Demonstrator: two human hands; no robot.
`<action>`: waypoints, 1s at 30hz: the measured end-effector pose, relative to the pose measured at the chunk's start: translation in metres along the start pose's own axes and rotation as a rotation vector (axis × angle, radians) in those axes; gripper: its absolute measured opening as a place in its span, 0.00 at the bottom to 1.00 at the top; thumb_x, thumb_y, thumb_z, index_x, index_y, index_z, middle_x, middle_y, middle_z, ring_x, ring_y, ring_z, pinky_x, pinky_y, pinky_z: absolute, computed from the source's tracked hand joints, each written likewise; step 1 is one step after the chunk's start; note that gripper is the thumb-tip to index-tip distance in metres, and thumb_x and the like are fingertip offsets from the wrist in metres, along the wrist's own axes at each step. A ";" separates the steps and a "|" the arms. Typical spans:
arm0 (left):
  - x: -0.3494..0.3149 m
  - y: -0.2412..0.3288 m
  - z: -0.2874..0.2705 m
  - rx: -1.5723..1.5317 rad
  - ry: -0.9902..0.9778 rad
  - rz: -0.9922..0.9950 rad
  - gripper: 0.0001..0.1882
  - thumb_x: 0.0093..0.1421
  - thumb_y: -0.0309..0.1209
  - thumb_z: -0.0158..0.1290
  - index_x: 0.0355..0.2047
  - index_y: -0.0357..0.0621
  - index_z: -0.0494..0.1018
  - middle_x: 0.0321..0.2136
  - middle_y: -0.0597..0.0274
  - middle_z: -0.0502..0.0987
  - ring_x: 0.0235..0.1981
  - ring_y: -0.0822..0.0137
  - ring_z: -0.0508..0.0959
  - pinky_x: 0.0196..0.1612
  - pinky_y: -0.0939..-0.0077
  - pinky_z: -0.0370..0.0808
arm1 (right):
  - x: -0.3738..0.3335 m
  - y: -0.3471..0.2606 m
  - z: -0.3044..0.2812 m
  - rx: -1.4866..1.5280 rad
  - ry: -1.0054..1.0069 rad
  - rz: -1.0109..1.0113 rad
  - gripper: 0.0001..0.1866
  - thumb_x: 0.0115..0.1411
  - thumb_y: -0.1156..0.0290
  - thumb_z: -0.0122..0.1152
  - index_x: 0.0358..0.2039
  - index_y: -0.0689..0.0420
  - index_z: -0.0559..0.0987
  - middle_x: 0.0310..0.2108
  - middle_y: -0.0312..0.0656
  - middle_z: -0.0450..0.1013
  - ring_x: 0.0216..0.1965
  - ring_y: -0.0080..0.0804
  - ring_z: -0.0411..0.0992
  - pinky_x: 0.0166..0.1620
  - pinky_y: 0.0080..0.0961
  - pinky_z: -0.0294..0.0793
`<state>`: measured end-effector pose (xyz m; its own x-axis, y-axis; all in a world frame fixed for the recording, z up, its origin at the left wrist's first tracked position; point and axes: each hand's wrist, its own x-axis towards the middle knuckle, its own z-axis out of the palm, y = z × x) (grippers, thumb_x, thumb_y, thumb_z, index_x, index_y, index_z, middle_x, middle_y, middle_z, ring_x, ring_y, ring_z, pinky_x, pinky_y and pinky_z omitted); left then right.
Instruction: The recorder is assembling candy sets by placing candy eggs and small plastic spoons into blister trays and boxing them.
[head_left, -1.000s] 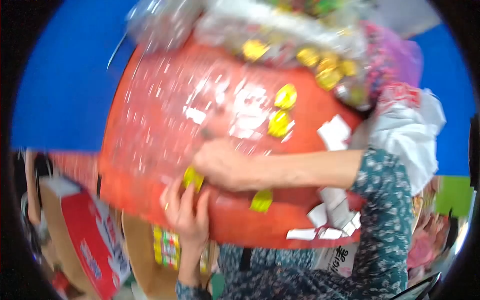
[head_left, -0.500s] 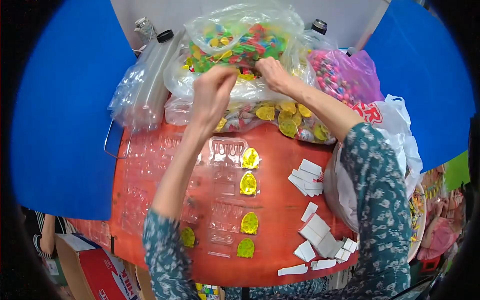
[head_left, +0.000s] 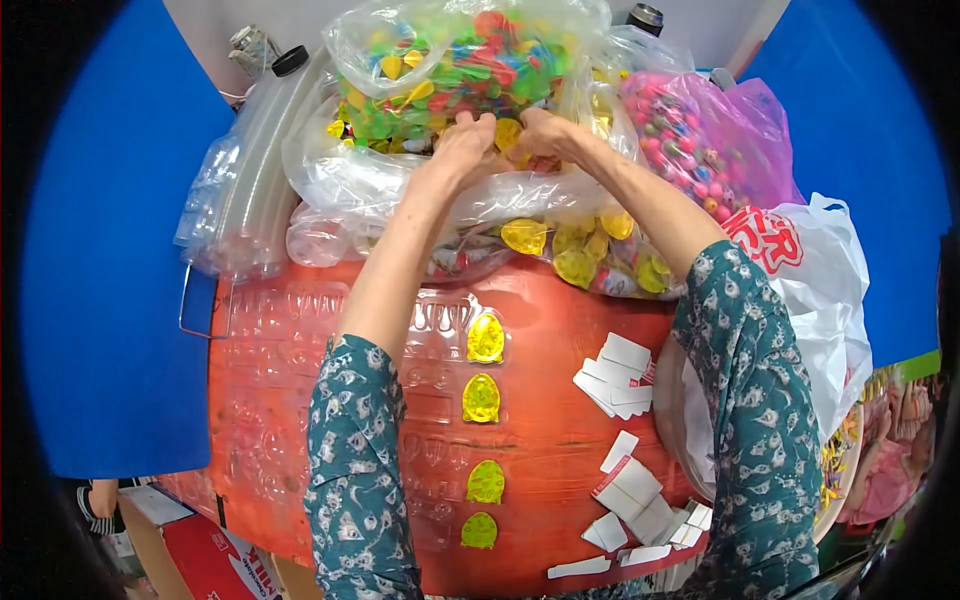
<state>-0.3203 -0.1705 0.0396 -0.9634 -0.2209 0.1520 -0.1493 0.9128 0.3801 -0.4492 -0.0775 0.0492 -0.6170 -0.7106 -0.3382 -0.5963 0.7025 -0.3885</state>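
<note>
I have both hands up at the far edge of the red table [head_left: 560, 440], working at the clear bag of coloured pieces [head_left: 450, 60] that sits on top of the heap of bags there. My left hand [head_left: 462, 145] and right hand [head_left: 535, 135] meet at the near lip of that bag, fingers curled into the plastic; whether they pinch the film alone or a piece inside it, I cannot tell from here.

I judge the bag light, soft and slippery: thin film that will crumple and slide, with loose small pieces that shift and spill if it tips. The gathered mouth is the place to hold it, not the bulging side.

Just below that bag lie gold foil pieces [head_left: 580, 255] in another clear bag. To its right is a pink bag of beads [head_left: 700, 140], then a white carrier bag [head_left: 820, 290]. Nearer me, four gold egg shapes [head_left: 482, 398] sit in a clear moulded tray [head_left: 300, 400], with white paper slips [head_left: 620, 375] to their right.
</note>
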 end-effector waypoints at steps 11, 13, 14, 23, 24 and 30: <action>-0.005 0.028 -0.004 -1.539 0.120 -0.447 0.19 0.53 0.42 0.54 0.39 0.41 0.73 0.34 0.58 0.76 0.35 0.62 0.75 0.38 0.63 0.72 | -0.031 -0.018 -0.019 0.109 0.096 -0.095 0.10 0.40 0.79 0.64 0.25 0.66 0.75 0.18 0.43 0.73 0.18 0.31 0.74 0.22 0.27 0.75; -0.012 0.023 -0.007 -1.868 0.195 -0.592 0.16 0.58 0.42 0.52 0.39 0.44 0.71 0.36 0.59 0.76 0.36 0.61 0.76 0.38 0.60 0.74 | -0.055 -0.046 -0.023 0.170 0.098 -0.148 0.09 0.40 0.78 0.63 0.24 0.67 0.76 0.18 0.45 0.73 0.18 0.31 0.74 0.23 0.28 0.76; -0.010 0.022 -0.006 -1.957 0.227 -0.479 0.15 0.58 0.41 0.52 0.40 0.44 0.71 0.36 0.59 0.76 0.36 0.61 0.76 0.38 0.60 0.75 | -0.060 -0.054 -0.022 0.081 0.186 -0.252 0.10 0.39 0.76 0.63 0.24 0.66 0.76 0.18 0.46 0.74 0.18 0.31 0.74 0.23 0.28 0.75; -0.009 0.022 -0.030 -2.269 0.115 -0.044 0.16 0.55 0.38 0.55 0.39 0.42 0.73 0.36 0.54 0.77 0.37 0.57 0.76 0.38 0.60 0.77 | -0.127 -0.057 -0.056 0.397 0.017 -0.758 0.13 0.42 0.80 0.61 0.32 0.69 0.77 0.19 0.44 0.74 0.19 0.26 0.73 0.22 0.22 0.73; -0.025 0.015 -0.038 -2.248 0.145 -0.066 0.16 0.55 0.38 0.55 0.39 0.42 0.73 0.36 0.54 0.77 0.37 0.57 0.76 0.38 0.60 0.77 | -0.131 -0.074 -0.044 0.417 -0.001 -0.782 0.13 0.42 0.80 0.61 0.32 0.69 0.77 0.19 0.44 0.74 0.19 0.26 0.73 0.22 0.22 0.73; -0.143 -0.051 -0.076 -1.637 0.921 -0.310 0.21 0.56 0.38 0.53 0.42 0.35 0.63 0.39 0.50 0.71 0.42 0.49 0.74 0.41 0.56 0.76 | -0.183 -0.131 0.014 0.685 0.173 -0.636 0.08 0.47 0.78 0.58 0.29 0.66 0.77 0.18 0.44 0.73 0.20 0.28 0.72 0.23 0.23 0.70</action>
<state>-0.1580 -0.2113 0.0684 -0.4642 -0.8822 0.0786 0.5900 -0.2418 0.7703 -0.2510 -0.0401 0.1495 -0.3808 -0.8981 0.2199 -0.4495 -0.0280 -0.8929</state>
